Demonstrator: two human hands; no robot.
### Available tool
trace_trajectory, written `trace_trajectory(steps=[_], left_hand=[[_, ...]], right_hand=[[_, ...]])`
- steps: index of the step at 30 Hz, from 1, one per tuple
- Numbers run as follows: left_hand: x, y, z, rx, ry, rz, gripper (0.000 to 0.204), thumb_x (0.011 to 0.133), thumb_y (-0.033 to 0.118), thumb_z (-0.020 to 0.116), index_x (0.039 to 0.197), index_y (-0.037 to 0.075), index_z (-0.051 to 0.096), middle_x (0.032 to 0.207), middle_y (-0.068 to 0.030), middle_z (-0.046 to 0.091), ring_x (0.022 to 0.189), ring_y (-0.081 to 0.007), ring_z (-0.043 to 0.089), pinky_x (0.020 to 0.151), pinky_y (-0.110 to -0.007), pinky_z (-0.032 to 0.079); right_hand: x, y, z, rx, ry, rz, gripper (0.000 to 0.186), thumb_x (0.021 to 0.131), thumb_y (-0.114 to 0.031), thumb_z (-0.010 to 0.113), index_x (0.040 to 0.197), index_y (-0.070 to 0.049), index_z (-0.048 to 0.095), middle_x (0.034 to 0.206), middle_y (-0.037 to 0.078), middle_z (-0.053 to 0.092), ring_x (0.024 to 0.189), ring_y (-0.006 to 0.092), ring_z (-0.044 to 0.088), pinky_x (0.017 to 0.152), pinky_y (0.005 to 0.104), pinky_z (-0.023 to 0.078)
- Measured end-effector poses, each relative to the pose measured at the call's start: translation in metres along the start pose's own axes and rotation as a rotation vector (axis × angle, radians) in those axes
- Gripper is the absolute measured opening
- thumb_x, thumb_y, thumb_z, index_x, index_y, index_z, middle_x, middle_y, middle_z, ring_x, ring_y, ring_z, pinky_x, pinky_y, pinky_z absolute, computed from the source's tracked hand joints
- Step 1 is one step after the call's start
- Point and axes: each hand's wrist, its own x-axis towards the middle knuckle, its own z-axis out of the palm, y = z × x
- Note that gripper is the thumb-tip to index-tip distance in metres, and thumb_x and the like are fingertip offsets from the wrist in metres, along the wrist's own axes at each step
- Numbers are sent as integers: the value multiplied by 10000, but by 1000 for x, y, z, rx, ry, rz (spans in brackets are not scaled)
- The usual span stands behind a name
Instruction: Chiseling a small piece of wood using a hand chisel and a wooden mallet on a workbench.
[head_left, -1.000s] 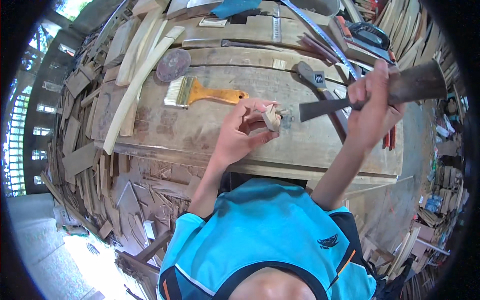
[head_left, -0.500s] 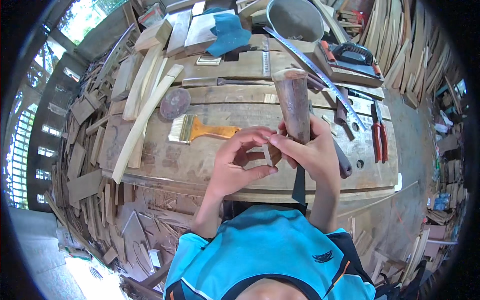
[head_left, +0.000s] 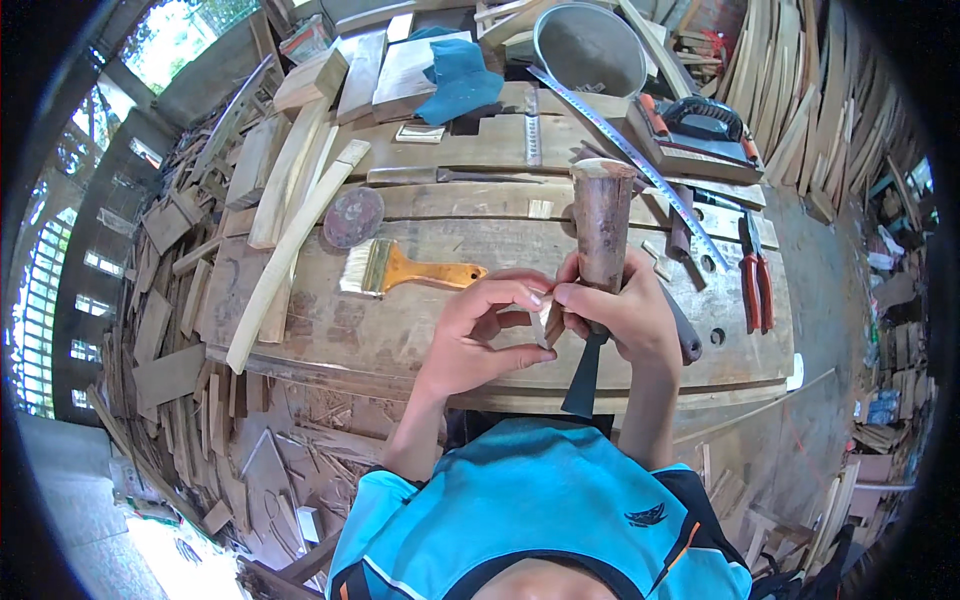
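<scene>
Over the near part of the wooden workbench (head_left: pixel 330 330), my right hand (head_left: pixel 638 315) is closed around a chisel (head_left: pixel 603 225). Its thick brown wooden handle points away from me and its dark flat blade points back toward my body. My left hand (head_left: pixel 455 345) pinches a small pale wooden piece (head_left: pixel 545 320) by its edges, fingers curled around it. The right thumb and fingertips also touch that piece, so the two hands meet there. Partly hidden behind my right hand, a dark tool handle (head_left: pixel 685 330) lies on the bench.
Left of my hands lie a paintbrush (head_left: pixel 425 272), a round disc (head_left: pixel 353 217) and long wood strips (head_left: pixel 300 250). Red-handled pliers (head_left: pixel 757 275) lie at the right. Farther back are another chisel (head_left: pixel 405 176), a metal ruler (head_left: pixel 640 165), a blue cloth (head_left: pixel 462 82) and a metal bowl (head_left: pixel 575 50).
The chisel has tilted: its handle end has shifted right and nearer, and its blade tip has swung left and nearer my body. The small wooden piece has turned slightly between my fingers.
</scene>
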Motion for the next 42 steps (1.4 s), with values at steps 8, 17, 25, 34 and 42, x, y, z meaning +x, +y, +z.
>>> trace_trajectory(steps=[8, 17, 25, 34, 42], left_hand=[[-2, -3, -3, -144, -44, -17, 537, 573, -117, 700, 1039, 55, 495, 1149, -126, 437, 1099, -234, 442, 845, -366, 475], [0, -17, -3, -288, -107, 39, 526, 614, -43, 707, 1076, 46, 473, 1104, -124, 473, 1070, -247, 471, 829, -354, 479], [-4, -28, 2, -1020, 258, -190, 596, 756, 368, 618, 1160, 0, 381, 1037, -196, 506, 793, -198, 600, 652, -252, 538], [-20, -36, 0, 636, 165, -181, 400, 600, 112, 750, 927, 23, 537, 839, -95, 570, 783, -163, 583, 685, -250, 477], [-22, -42, 3, 625, 98, -284, 418, 604, 93, 745, 948, 8, 521, 860, -108, 569, 756, -179, 607, 676, -269, 503]], right_hand=[[-5, -2, -12, 0, -101, 86, 188, 665, -83, 687, 782, -4, 563, 608, 50, 565, 481, 76, 517, 411, 187, 390], [-4, 1, -16, 31, -216, 98, 192, 665, -104, 697, 757, -8, 558, 592, 46, 561, 448, 77, 513, 391, 182, 393], [1, 5, -19, 82, -183, 95, 174, 669, -92, 670, 750, -12, 540, 554, 29, 521, 414, 83, 470, 370, 205, 359], [11, -16, -25, -58, 429, -519, 362, 744, -177, 668, 1030, -19, 514, 599, 44, 540, 416, 69, 442, 378, 186, 332], [15, -30, 20, -125, 392, -776, 314, 864, -163, 495, 1098, 28, 410, 849, 195, 597, 431, 120, 484, 387, 206, 354]])
